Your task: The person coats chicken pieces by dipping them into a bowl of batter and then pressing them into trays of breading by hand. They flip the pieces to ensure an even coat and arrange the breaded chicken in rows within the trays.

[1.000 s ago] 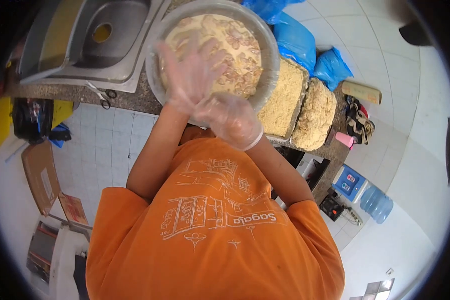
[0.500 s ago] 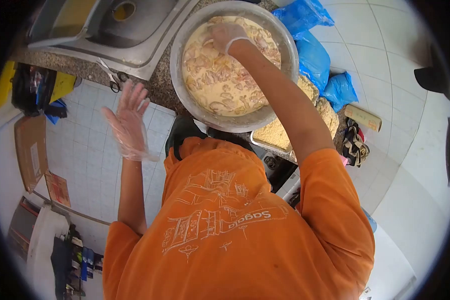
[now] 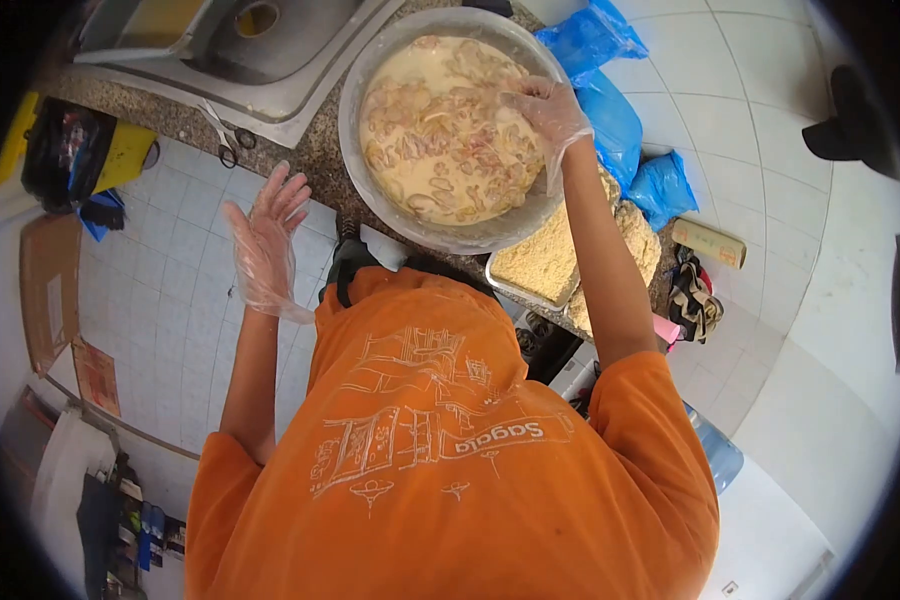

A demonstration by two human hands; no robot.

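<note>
Lying in a pale, creamy liquid (image 3: 402,85), the pale pink pieces (image 3: 460,135), which look like raw meat, fill the wide round metal bowl (image 3: 450,238) in front of the person. They overlap at many angles, so no single long axis stands out; the bowl, being round, has none either. The right hand (image 3: 555,112) is clearly the nearer one. It reaches in over the bowl's right side, its wrist about above the rim, and its fingertips point left, toward the middle of the contents. Most of the pieces therefore lie to the left of those fingers and toward the body from them. The right fingers are bent and close together; whether they pinch a piece or only touch the surface, I cannot tell.

The left hand (image 3: 268,235) is well apart from the bowl, out to its left and nearer the body, palm up in a loose clear glove, with the thumb held away, the fingers spread and nothing in them.

Around the bowl, the speckled desk (image 3: 320,145) carries a tray of yellowish crumbs (image 3: 538,258) just to the right, partly behind the right forearm, and blue bags (image 3: 610,130) beyond. To the left are scissors (image 3: 226,140) and a steel sink (image 3: 288,118).
</note>
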